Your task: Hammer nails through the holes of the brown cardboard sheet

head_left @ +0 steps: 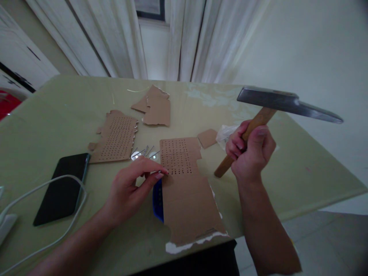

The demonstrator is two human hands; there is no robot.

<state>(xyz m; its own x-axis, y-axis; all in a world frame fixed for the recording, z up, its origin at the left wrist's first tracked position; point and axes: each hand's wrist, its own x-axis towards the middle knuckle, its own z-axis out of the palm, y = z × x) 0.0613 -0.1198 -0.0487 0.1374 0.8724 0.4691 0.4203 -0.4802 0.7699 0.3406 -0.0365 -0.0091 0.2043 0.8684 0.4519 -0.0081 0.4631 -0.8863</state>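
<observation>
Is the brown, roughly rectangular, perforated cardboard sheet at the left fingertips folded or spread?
Spread: the sheet lies open, its holed far part and plain near part both facing up beside the left hand.

A room in a home, perhaps a living or dining room, is suggested by the furnishings. Beyond the far edge of the bench (287, 176), a dark-framed window (148, 5) is flanked by long, pale curtains (115, 38) hung in soft folds. Past the far left corner, a white panelled front (23, 46) is seen (whether it belongs to a door or a cupboard cannot be told). The bench is finished in a glossy, pale yellow-green, and toward its left side a dark flat device (64, 188) is crossed by a white cable (69, 176). Beyond the right edge, a plain white wall (316, 46) and pale floor tiles (324, 237) are shown.
</observation>
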